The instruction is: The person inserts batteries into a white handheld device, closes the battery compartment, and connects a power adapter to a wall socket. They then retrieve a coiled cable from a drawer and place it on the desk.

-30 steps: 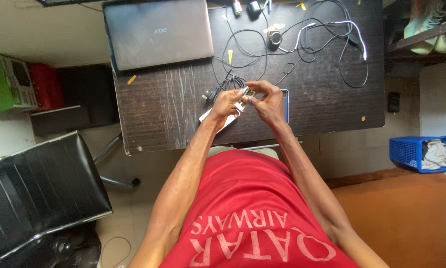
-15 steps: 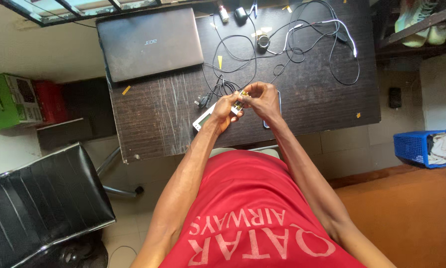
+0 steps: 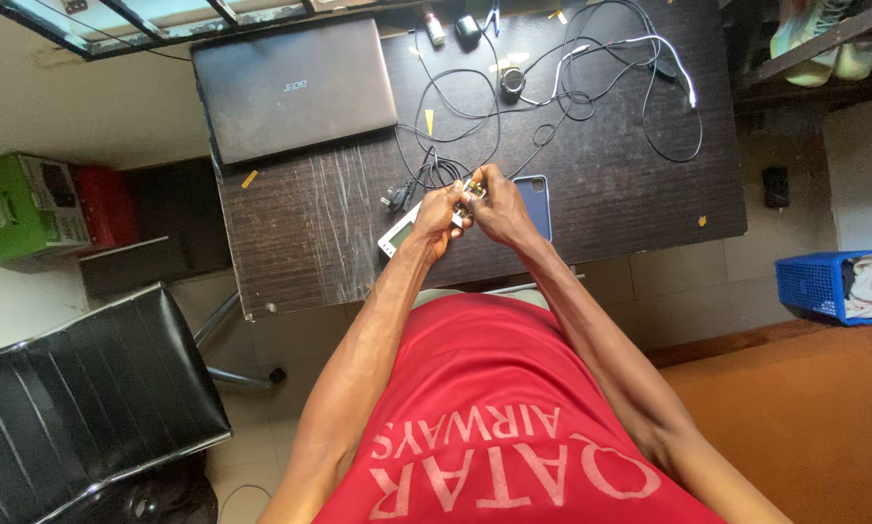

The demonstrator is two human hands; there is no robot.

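Dark wood worktop (image 3: pixel 630 194), centre frame: left hand (image 3: pixel 440 215) and right hand (image 3: pixel 499 206) pinch small connector (image 3: pixel 473 190) between fingertips, black cable (image 3: pixel 426 165) trailing; best keep grip steady, cable slack, above white meter (image 3: pixel 397 233)

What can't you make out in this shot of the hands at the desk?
- Small object between left hand and right hand: too small, fingers cover it, head view.
- White meter: partly under left hand.
- Blue phone: partly behind right hand.
- Black chair: cut by frame edge.
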